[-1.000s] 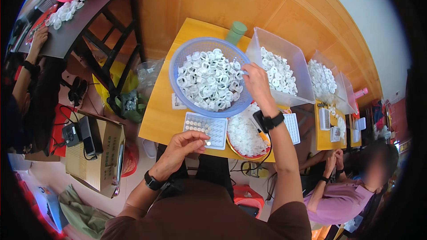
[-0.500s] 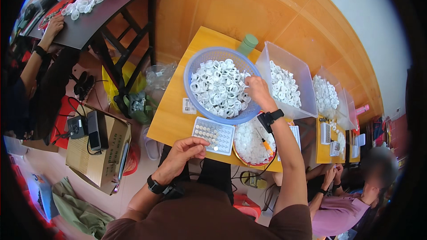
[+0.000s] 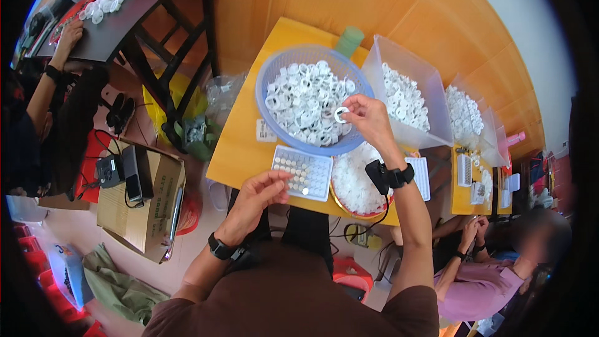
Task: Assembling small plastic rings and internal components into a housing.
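Observation:
A white ring-shaped plastic part (image 3: 341, 110) is pinched in the fingertips of my right hand (image 3: 372, 122), above the near right side of a blue basket (image 3: 261, 87). Many similar white parts (image 3: 306, 97) fill that basket. By the near left corner of a white tray (image 3: 321, 181), my left hand (image 3: 256, 203) has its thumb and fingers pressed together. Whatever sits between them, if anything, is too small to make out. Several small round pale discs (image 3: 293, 167) lie in the tray's left and middle pockets.
A red-rimmed bowl of translucent white pieces (image 3: 359, 181) stands right of the tray. Clear bins (image 3: 409, 93) of white parts and a green-lidded container (image 3: 349, 40) stand behind. One co-worker's hand (image 3: 70, 36) is at the dark table; another person (image 3: 477, 287) sits at right.
My right hand has lifted from the heap in the basket and moved slightly nearer, now with a white ring-shaped part in its fingers. The left hand stays by the tray.

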Action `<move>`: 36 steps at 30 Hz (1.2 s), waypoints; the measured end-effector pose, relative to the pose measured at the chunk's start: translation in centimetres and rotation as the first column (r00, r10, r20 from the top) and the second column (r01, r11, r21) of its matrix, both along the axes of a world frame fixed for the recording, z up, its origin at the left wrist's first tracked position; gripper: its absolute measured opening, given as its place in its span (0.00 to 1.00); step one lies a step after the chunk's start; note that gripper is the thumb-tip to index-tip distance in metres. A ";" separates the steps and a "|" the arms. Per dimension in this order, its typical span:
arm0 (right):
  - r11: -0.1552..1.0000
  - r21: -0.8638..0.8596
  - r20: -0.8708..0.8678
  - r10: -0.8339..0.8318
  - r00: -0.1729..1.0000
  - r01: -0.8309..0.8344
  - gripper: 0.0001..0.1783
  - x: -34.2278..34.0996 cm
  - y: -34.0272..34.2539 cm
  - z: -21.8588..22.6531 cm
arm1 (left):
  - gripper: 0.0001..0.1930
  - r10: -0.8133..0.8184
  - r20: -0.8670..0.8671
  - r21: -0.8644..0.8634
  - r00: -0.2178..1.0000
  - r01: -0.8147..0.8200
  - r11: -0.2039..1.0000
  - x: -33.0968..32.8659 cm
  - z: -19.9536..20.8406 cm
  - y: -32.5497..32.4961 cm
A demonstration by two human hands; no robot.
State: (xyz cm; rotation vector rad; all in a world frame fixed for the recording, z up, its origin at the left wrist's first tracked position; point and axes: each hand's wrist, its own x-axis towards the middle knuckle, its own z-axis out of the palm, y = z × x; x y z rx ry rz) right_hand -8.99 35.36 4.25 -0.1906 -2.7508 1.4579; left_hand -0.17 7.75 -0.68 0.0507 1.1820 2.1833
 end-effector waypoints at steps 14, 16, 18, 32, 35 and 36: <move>0.962 -0.077 -0.199 0.242 0.950 -0.262 0.10 12.7 -8.5 0.4 | 0.19 -0.272 0.029 -0.039 0.962 0.273 0.961 0.0 0.3 1.5; 0.959 -0.117 -0.126 0.245 0.961 -0.260 0.08 13.1 -8.5 0.5 | 0.18 -0.262 0.114 0.092 0.958 0.252 0.963 0.3 0.1 1.0; 0.941 -0.188 -0.116 0.263 0.958 -0.281 0.08 13.1 -8.5 -0.2 | 0.17 -0.277 0.108 0.067 0.955 0.271 0.960 0.2 -0.1 1.0; 0.925 0.365 -0.392 0.051 0.919 0.104 0.07 9.8 -8.2 -5.5 | 0.15 -0.153 0.116 0.117 0.981 0.140 0.983 -0.3 -0.9 0.1; 0.882 0.448 -0.326 0.008 0.945 0.147 0.09 9.5 -8.2 -6.1 | 0.15 -0.124 0.129 0.101 0.984 0.111 0.989 -0.4 -0.8 0.0; 0.875 0.461 -0.327 0.014 0.945 0.147 0.09 9.4 -8.1 -6.3 | 0.15 -0.123 0.132 0.104 0.984 0.110 0.989 -0.4 -0.7 0.0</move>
